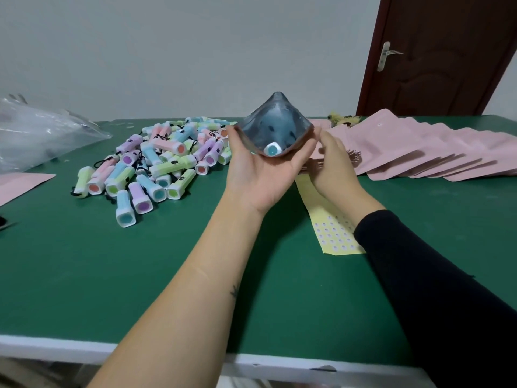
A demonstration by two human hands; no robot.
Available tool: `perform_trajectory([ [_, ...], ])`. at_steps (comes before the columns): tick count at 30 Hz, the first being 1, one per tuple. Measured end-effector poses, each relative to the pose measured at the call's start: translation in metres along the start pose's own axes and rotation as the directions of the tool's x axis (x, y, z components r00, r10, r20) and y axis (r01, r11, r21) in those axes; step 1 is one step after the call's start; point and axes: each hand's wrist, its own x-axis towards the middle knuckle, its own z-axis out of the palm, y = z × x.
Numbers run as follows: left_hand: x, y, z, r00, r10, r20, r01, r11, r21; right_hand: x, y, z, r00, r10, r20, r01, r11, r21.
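Note:
My left hand [260, 175] holds an opened pouch [275, 127] from below, thumb on its left edge and fingers round the right, with the mouth facing me. Inside the pouch sits a small blue-lensed flashlight [272, 149]. My right hand [333, 166] is just right of the pouch, fingers reaching down onto the near end of a stack of pink pouches [414, 147]. A pile of pastel toy flashlights [165, 161] lies on the green table [140, 275], left of my hands.
A yellow sticker sheet [327, 219] lies under my right forearm. A clear plastic bag [36, 135] sits at the far left, with a pink pouch [19, 183] below it. A brown door [442, 51] stands behind the table at right.

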Motion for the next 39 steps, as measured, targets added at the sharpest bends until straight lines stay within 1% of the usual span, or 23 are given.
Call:
perform_trajectory([
  [3, 0.002, -0.001, 0.000, 0.999, -0.023, 0.043, 0.020, 0.997, 0.074, 0.005, -0.002, 0.006, 0.997, 0.014, 0.079, -0.020, 0.997, 0.077],
  [5, 0.004, -0.001, -0.002, 0.997, -0.039, 0.065, 0.032, 0.994, 0.107, 0.005, -0.006, 0.007, 0.995, 0.031, 0.096, -0.054, 0.967, 0.247],
  [6, 0.003, -0.001, -0.001, 0.995, -0.057, 0.085, 0.046, 0.991, 0.126, 0.005, -0.008, 0.005, 0.995, 0.064, 0.077, -0.086, 0.937, 0.338],
  [7, 0.001, -0.001, 0.000, 0.993, -0.083, 0.085, 0.068, 0.985, 0.160, 0.006, -0.008, 0.003, 0.992, 0.121, 0.040, -0.126, 0.905, 0.407],
  [8, 0.000, -0.002, 0.002, 0.994, -0.100, 0.046, 0.086, 0.967, 0.240, 0.006, -0.009, -0.002, 0.977, 0.214, 0.019, -0.199, 0.866, 0.460],
  [9, 0.001, -0.002, 0.003, 0.996, -0.091, -0.024, 0.093, 0.925, 0.367, 0.006, -0.007, -0.004, 0.954, 0.297, 0.029, -0.264, 0.796, 0.545],
  [10, 0.002, 0.000, 0.002, 0.994, -0.027, -0.106, 0.078, 0.854, 0.515, 0.005, -0.006, -0.006, 0.938, 0.341, 0.055, -0.302, 0.733, 0.610],
  [11, 0.004, 0.003, -0.001, 0.982, 0.086, -0.170, 0.043, 0.769, 0.638, 0.004, -0.005, -0.007, 0.933, 0.354, 0.065, -0.311, 0.703, 0.640],
  [12, 0.005, 0.008, -0.004, 0.954, 0.224, -0.198, -0.010, 0.686, 0.727, 0.003, -0.002, -0.009, 0.946, 0.321, 0.050, -0.282, 0.737, 0.614],
  [13, 0.005, 0.015, -0.006, 0.913, 0.360, -0.192, -0.068, 0.598, 0.798, 0.003, 0.001, -0.009, 0.959, 0.282, 0.032, -0.247, 0.774, 0.583],
  [14, 0.004, 0.022, -0.009, 0.864, 0.477, -0.165, -0.099, 0.480, 0.871, 0.003, 0.002, -0.011, 0.962, 0.269, 0.045, -0.243, 0.767, 0.594],
  [15, 0.003, 0.030, -0.013, 0.821, 0.557, -0.123, -0.089, 0.338, 0.937, 0.003, 0.003, -0.013, 0.966, 0.252, 0.054, -0.231, 0.752, 0.618],
  [16, 0.002, 0.038, -0.018, 0.796, 0.600, -0.082, -0.064, 0.218, 0.974, 0.004, 0.003, -0.014, 0.970, 0.236, 0.062, -0.222, 0.752, 0.620],
  [17, 0.001, 0.044, -0.024, 0.793, 0.606, -0.057, -0.046, 0.154, 0.987, 0.004, 0.002, -0.015, 0.973, 0.216, 0.077, -0.216, 0.753, 0.622],
  [18, -0.001, 0.048, -0.027, 0.811, 0.583, -0.056, -0.043, 0.154, 0.987, 0.005, -0.001, -0.016, 0.976, 0.190, 0.106, -0.214, 0.746, 0.631],
  [21, -0.004, 0.043, -0.030, 0.872, 0.486, -0.055, -0.068, 0.232, 0.970, 0.002, -0.005, -0.013, 0.972, 0.174, 0.159, -0.235, 0.748, 0.620],
  [24, 0.000, 0.039, -0.031, 0.854, 0.515, -0.073, -0.102, 0.303, 0.948, -0.001, -0.006, -0.010, 0.968, 0.163, 0.189, -0.246, 0.755, 0.607],
  [27, 0.002, 0.042, -0.034, 0.833, 0.540, -0.115, -0.115, 0.373, 0.921, -0.003, -0.004, -0.009, 0.929, 0.131, 0.346, -0.318, 0.761, 0.565],
  [29, 0.003, 0.044, -0.036, 0.824, 0.549, -0.135, -0.101, 0.378, 0.920, -0.005, -0.003, -0.007, 0.890, 0.099, 0.445, -0.344, 0.788, 0.511],
  [30, 0.004, 0.045, -0.038, 0.822, 0.550, -0.146, -0.089, 0.379, 0.921, -0.006, -0.003, -0.005, 0.878, 0.094, 0.470, -0.349, 0.797, 0.492],
  [35, 0.002, 0.049, -0.039, 0.864, 0.474, -0.169, -0.057, 0.425, 0.903, -0.006, 0.000, -0.006, 0.869, 0.071, 0.490, -0.330, 0.821, 0.466],
  [39, 0.004, 0.048, -0.040, 0.867, 0.457, -0.199, -0.040, 0.463, 0.885, -0.006, 0.000, -0.007, 0.872, 0.070, 0.484, -0.323, 0.825, 0.463],
])
